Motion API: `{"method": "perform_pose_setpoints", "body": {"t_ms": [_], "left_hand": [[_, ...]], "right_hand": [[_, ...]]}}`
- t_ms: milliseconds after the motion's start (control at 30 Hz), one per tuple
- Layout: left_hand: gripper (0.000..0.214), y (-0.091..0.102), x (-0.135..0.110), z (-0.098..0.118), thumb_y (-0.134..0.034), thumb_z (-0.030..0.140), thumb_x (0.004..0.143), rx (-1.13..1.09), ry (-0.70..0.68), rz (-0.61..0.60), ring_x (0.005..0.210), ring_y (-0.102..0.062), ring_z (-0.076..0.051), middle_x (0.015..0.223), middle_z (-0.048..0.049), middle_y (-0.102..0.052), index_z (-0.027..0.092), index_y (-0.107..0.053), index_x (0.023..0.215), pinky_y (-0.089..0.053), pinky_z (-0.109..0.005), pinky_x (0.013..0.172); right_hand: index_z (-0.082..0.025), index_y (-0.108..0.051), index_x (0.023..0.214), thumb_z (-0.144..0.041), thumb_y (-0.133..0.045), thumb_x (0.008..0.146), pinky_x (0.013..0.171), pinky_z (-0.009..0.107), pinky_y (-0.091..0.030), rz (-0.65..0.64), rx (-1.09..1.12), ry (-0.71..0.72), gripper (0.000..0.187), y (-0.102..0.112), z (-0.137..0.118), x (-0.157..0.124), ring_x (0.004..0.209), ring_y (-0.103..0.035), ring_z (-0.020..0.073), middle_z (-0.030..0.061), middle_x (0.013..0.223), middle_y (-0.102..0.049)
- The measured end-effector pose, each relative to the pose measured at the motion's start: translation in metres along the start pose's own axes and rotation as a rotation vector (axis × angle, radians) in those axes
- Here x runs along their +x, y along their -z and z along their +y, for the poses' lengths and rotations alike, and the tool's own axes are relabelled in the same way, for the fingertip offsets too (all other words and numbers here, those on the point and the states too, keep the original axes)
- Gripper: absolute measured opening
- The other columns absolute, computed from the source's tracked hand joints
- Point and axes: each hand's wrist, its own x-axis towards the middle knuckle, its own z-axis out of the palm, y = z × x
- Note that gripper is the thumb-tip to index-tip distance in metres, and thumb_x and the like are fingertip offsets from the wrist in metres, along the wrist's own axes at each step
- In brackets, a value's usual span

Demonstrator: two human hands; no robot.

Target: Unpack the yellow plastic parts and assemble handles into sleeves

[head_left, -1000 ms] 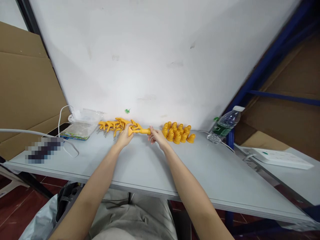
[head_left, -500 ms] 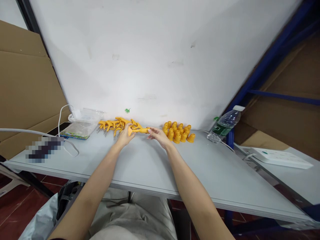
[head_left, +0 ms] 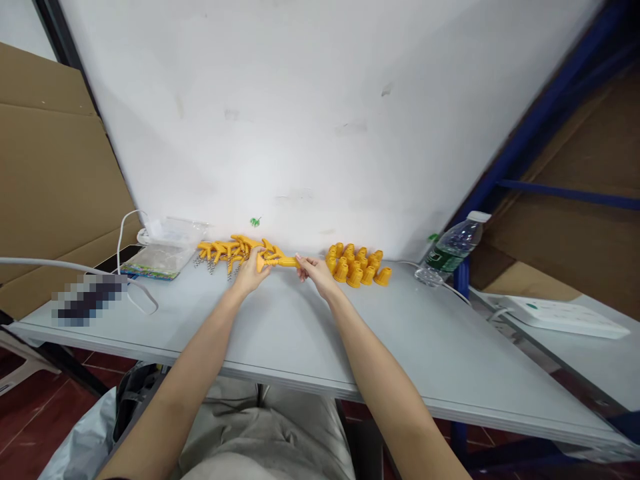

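Both my hands hold a slim yellow plastic piece (head_left: 286, 262) level above the table, its left part flared and ridged. My left hand (head_left: 250, 272) is closed around the ridged end. At the other end, the fingers of my right hand (head_left: 315, 272) pinch the tip, partly hiding it. Just behind and left of my left hand lies a pile of yellow branching plastic pieces (head_left: 220, 251) with shiny metal spirals or chains at their ends. Several yellow ribbed cup-shaped caps (head_left: 355, 275) stand in rows right of my right hand.
A clear water bottle (head_left: 451, 251) leans at the right by a blue metal frame (head_left: 480, 193). Clear plastic bags (head_left: 160, 255) and a white cable (head_left: 119, 243) lie at the left. A white power strip (head_left: 565, 316) rests on the right-hand surface. A white panel (head_left: 300, 133) stands behind.
My right hand has shifted slightly left and its fingers have closed more on the yellow piece's right end. The left hand stays almost where it was.
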Motion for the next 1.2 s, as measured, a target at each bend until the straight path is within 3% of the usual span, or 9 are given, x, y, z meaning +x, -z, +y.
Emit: {"method": "perform_pose_setpoints", "body": {"t_ms": [167, 267, 367, 567, 733, 867, 1200], "left_hand": [[0.045, -0.001, 0.002, -0.003, -0.063, 0.023, 0.078, 0.004, -0.002, 0.015, 0.095, -0.066, -0.021, 0.112, -0.0038, -0.067, 0.023, -0.047, 0.12, -0.048, -0.033, 0.085], [0.045, -0.001, 0.004, -0.005, -0.064, 0.021, 0.077, -0.002, -0.02, 0.037, 0.099, -0.064, -0.021, 0.115, -0.0047, -0.065, 0.022, -0.048, 0.119, -0.048, -0.033, 0.086], [0.044, -0.001, 0.004, -0.006, -0.064, 0.022, 0.077, -0.002, -0.027, 0.038, 0.097, -0.065, -0.021, 0.113, -0.0045, -0.066, 0.022, -0.048, 0.118, -0.048, -0.033, 0.085], [0.046, 0.0, 0.001, -0.002, -0.064, 0.022, 0.076, 0.023, -0.03, 0.025, 0.092, -0.066, -0.021, 0.106, -0.003, -0.068, 0.023, -0.048, 0.119, -0.049, -0.031, 0.081], [0.046, 0.002, -0.001, 0.002, -0.063, 0.023, 0.078, 0.063, -0.072, 0.028, 0.09, -0.066, -0.022, 0.107, -0.0047, -0.068, 0.022, -0.047, 0.121, -0.049, -0.032, 0.08], [0.046, 0.001, -0.001, 0.001, -0.062, 0.026, 0.079, 0.094, -0.08, 0.033, 0.092, -0.066, -0.023, 0.103, -0.0036, -0.068, 0.023, -0.046, 0.122, -0.049, -0.032, 0.08], [0.046, 0.0, -0.001, -0.001, -0.061, 0.022, 0.08, 0.11, -0.115, 0.038, 0.093, -0.067, -0.022, 0.113, -0.0039, -0.067, 0.023, -0.046, 0.123, -0.05, -0.032, 0.081]], "right_hand": [[-0.019, -0.056, 0.061, -0.069, -0.064, 0.069, 0.049, 0.025, -0.038, 0.001, -0.036, -0.034, 0.052, 0.0, -0.003, 0.0, 0.043, -0.05, 0.0093, 0.0019, 0.056, -0.062], [-0.018, -0.064, 0.088, -0.063, -0.071, 0.066, 0.055, 0.025, -0.042, -0.089, -0.04, 0.01, 0.051, 0.006, -0.005, -0.001, 0.054, -0.059, 0.0108, 0.004, 0.078, -0.071], [-0.02, -0.062, 0.103, -0.058, -0.077, 0.06, 0.062, 0.028, -0.046, -0.152, -0.021, 0.079, 0.06, 0.011, -0.005, -0.002, 0.057, -0.059, 0.0121, 0.0016, 0.079, -0.07], [-0.019, -0.061, 0.078, -0.068, -0.071, 0.061, 0.052, 0.026, -0.042, -0.12, -0.032, 0.111, 0.054, 0.007, -0.003, -0.002, 0.045, -0.052, 0.0105, -0.0013, 0.058, -0.063], [-0.02, -0.052, 0.058, -0.072, -0.067, 0.065, 0.039, 0.024, -0.031, -0.033, -0.004, -0.018, 0.054, -0.002, -0.004, -0.002, 0.035, -0.043, 0.0083, -0.0004, 0.046, -0.057], [-0.019, -0.053, 0.057, -0.066, -0.068, 0.069, 0.034, 0.024, -0.023, 0.021, 0.062, -0.149, 0.05, -0.008, -0.006, -0.001, 0.031, -0.035, 0.0073, -0.0008, 0.039, -0.051], [-0.018, -0.057, 0.063, -0.051, -0.066, 0.078, 0.034, 0.022, -0.026, 0.064, 0.192, -0.289, 0.037, -0.012, -0.003, 0.001, 0.035, -0.038, 0.0071, 0.0004, 0.046, -0.053]]}}
